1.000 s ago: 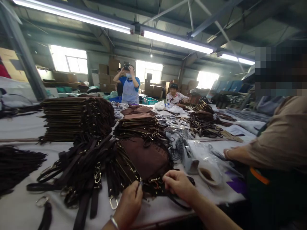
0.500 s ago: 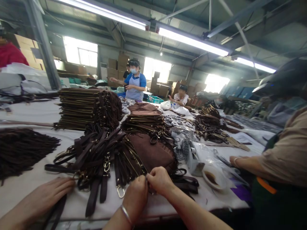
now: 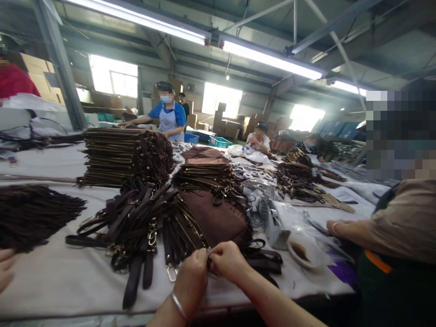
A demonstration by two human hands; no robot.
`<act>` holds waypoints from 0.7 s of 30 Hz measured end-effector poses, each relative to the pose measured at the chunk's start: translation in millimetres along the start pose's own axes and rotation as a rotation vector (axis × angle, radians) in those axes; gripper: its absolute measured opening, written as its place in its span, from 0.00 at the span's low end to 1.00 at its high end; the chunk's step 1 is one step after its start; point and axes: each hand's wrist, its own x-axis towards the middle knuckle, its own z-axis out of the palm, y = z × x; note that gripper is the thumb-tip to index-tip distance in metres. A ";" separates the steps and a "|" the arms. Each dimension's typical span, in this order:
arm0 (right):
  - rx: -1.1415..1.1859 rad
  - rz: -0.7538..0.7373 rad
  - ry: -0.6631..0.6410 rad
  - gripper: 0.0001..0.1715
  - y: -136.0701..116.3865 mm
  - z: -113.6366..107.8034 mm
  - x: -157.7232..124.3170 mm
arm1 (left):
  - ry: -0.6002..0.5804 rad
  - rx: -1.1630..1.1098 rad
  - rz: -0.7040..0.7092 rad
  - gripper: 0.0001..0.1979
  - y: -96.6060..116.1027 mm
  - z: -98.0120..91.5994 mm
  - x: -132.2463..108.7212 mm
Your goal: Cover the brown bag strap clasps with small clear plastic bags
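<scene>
My left hand (image 3: 192, 274) and my right hand (image 3: 229, 260) meet at the near edge of the white-covered table (image 3: 61, 277). Both are closed in a pinch on a small metal piece of a dark brown strap (image 3: 260, 261), whose end runs off to the right. Just beyond my hands lies a brown suede bag (image 3: 214, 215). To its left lies a loose heap of dark brown leather straps (image 3: 136, 222) with metal rings and clasps.
Tall stacks of brown pieces (image 3: 119, 156) and a smaller stack (image 3: 204, 170) stand further back. A fringe pile (image 3: 30, 215) lies at left. A small bowl (image 3: 301, 250) and plastic bags sit right. A co-worker's arm (image 3: 374, 231) rests at right; another person's fingers (image 3: 5, 268) show at far left.
The other person's hand at lower left has pulled back almost out of view. My two hands stay pinched together on the strap hardware. The person in blue at the back moved left.
</scene>
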 end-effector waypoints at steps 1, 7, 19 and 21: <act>0.031 -0.017 0.012 0.15 2.4 1.5 -2.3 | -0.001 -0.021 -0.011 0.15 0.6 -0.3 0.6; 0.280 0.070 0.094 0.15 13.3 15.2 -8.4 | 0.022 -0.208 -0.109 0.12 6.8 -5.8 4.0; 0.510 0.217 0.098 0.13 17.6 20.2 -7.1 | -0.030 -0.576 -0.414 0.14 -0.7 -1.2 14.1; 0.509 0.211 0.104 0.13 19.0 20.4 -6.9 | -0.047 -0.627 -0.441 0.15 -2.9 0.8 13.8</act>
